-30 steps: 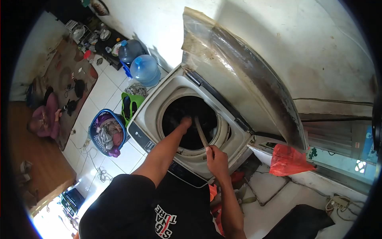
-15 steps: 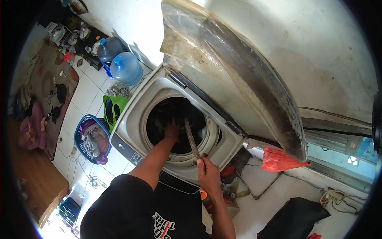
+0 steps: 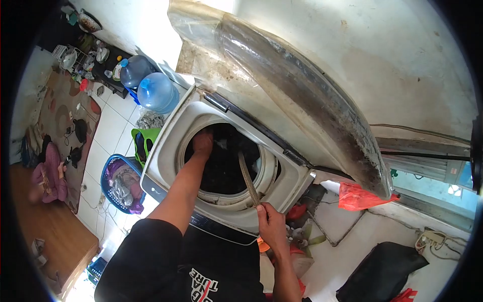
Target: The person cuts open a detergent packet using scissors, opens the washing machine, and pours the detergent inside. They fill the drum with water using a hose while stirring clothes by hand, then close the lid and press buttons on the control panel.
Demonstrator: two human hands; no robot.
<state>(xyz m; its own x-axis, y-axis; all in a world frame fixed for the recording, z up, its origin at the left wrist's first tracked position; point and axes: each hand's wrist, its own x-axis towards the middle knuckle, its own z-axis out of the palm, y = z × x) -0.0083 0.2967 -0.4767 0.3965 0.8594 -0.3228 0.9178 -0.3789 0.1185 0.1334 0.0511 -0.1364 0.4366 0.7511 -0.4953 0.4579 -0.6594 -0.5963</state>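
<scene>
A top-loading washing machine (image 3: 163, 151) stands before me with its lid raised. My left hand (image 3: 203, 143) reaches into the upper left side of the drum, over dark laundry (image 3: 224, 173); shadow hides its fingers. Near the machine's front right edge, my right hand (image 3: 272, 224) is closed around the end of a grey-brown ribbed hose (image 3: 247, 177). The hose slants into the drum, where its far end meets the dark contents. A small pale patch shows among the laundry.
On the tiled floor at left stand a blue laundry basket (image 3: 107, 182) with clothes, a green bag (image 3: 151, 133) and water jugs (image 3: 157, 93). Plastic sheeting (image 3: 302, 90) covers the raised lid. A red bag (image 3: 362, 196) hangs at right. A person (image 3: 53, 173) sits far left.
My left hand has moved from the middle of the drum to its upper left side. My right hand keeps hold of the hose, and the view has shifted slightly.
</scene>
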